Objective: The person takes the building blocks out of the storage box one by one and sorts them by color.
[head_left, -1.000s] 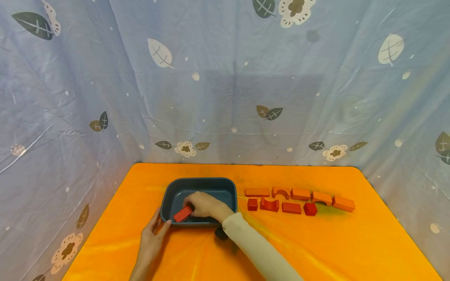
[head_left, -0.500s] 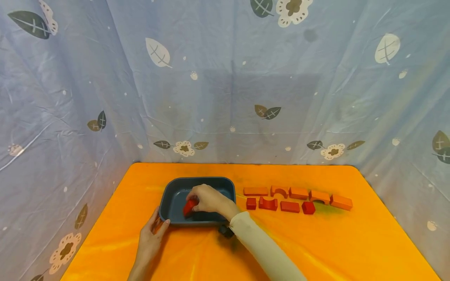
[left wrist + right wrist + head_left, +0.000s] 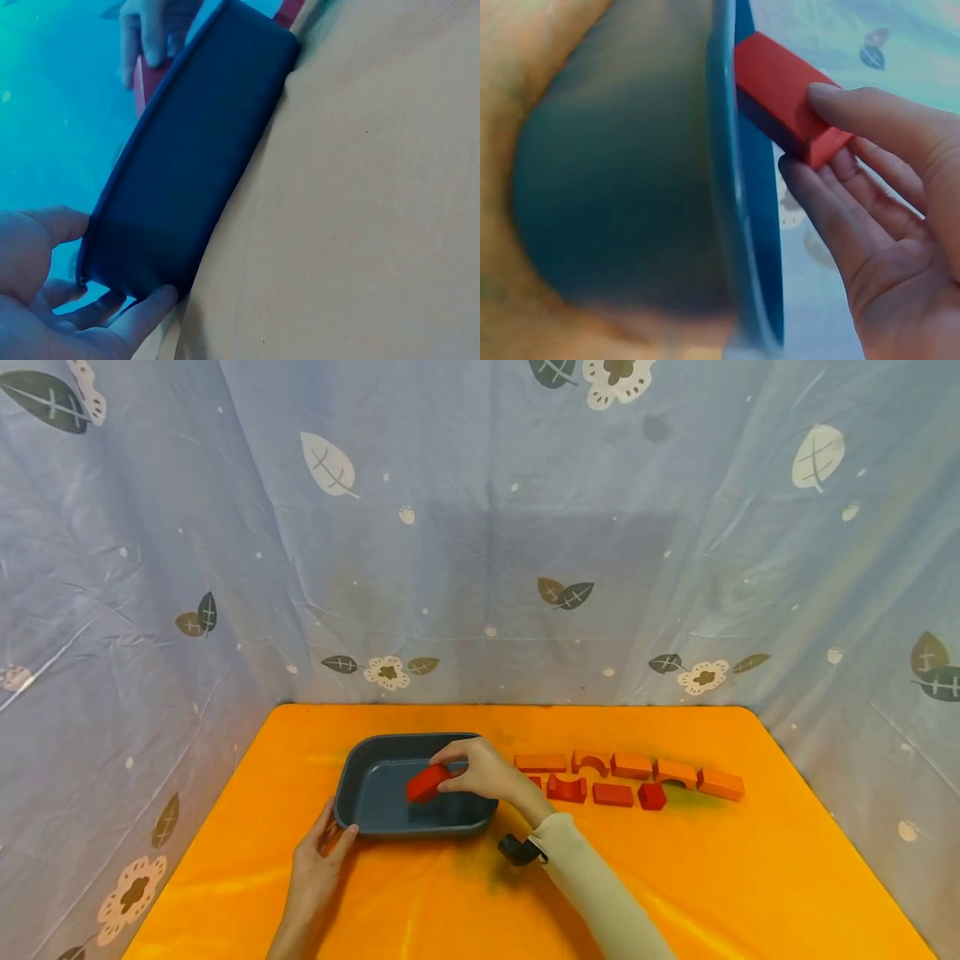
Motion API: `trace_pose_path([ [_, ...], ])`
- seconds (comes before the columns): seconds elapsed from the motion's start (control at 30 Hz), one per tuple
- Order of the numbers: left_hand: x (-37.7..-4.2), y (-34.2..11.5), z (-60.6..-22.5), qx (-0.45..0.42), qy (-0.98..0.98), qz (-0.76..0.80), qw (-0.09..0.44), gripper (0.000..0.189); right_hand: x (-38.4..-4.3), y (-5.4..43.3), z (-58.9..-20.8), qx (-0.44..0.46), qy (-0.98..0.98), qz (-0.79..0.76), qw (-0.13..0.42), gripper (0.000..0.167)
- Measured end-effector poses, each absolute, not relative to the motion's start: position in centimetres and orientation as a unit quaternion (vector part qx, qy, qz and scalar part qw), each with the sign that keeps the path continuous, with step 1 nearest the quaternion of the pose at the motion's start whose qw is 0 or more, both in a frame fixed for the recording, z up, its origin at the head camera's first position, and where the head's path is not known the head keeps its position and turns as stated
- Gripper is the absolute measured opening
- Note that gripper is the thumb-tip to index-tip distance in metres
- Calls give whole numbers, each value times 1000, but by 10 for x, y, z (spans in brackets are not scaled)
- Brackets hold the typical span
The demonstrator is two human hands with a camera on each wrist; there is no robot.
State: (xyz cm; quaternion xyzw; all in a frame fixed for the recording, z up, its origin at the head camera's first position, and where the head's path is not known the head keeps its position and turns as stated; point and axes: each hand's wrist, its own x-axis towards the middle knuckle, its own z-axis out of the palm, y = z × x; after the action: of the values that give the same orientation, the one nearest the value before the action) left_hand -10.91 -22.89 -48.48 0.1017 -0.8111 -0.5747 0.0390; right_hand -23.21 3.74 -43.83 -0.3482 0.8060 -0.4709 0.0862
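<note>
My right hand pinches a red rectangular block between thumb and fingertips, over the inside of a deep blue-grey dish. Seen from the right wrist, the block tilts at the rim, its far end partly hidden behind the dish wall. At the dish's front left corner, my left hand grips the side, thumb at the rim. The left wrist view has its fingers spread along the outer wall, one fingertip low near the base.
Right of the dish lie two rows of blocks: orange ones behind, including an arch, and red ones in front, including a cube. My forearm partly hides the leftmost red block. A patterned curtain rises behind the yellow-orange table.
The right hand has moved right and up with the red block, from low inside the dish to nearer its right side. The left hand stays on the dish corner.
</note>
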Motion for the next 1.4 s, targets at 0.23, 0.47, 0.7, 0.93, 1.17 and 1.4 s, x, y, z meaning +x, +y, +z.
trace_pose_path([
  [0.23,-110,-229,-485,104,-810,-576,26,71,-224,77,-446,-261,762,-582,115,40],
  [0.47,-110,-228,-481,106,-816,-569,14,71,-215,121,-456,-203,729,-642,124,47],
  [0.7,-110,-229,-480,100,-816,-569,13,72,-203,169,-466,-151,744,-643,102,51],
  [0.93,-111,-228,-482,100,-813,-573,17,72,-190,229,-471,-114,767,-629,51,53],
  [1.17,-111,-228,-481,99,-815,-570,16,72,-173,298,-473,-71,778,-624,-13,49],
  [1.4,-111,-229,-483,95,-808,-581,18,72,-152,352,-480,-44,784,-618,-45,44],
])
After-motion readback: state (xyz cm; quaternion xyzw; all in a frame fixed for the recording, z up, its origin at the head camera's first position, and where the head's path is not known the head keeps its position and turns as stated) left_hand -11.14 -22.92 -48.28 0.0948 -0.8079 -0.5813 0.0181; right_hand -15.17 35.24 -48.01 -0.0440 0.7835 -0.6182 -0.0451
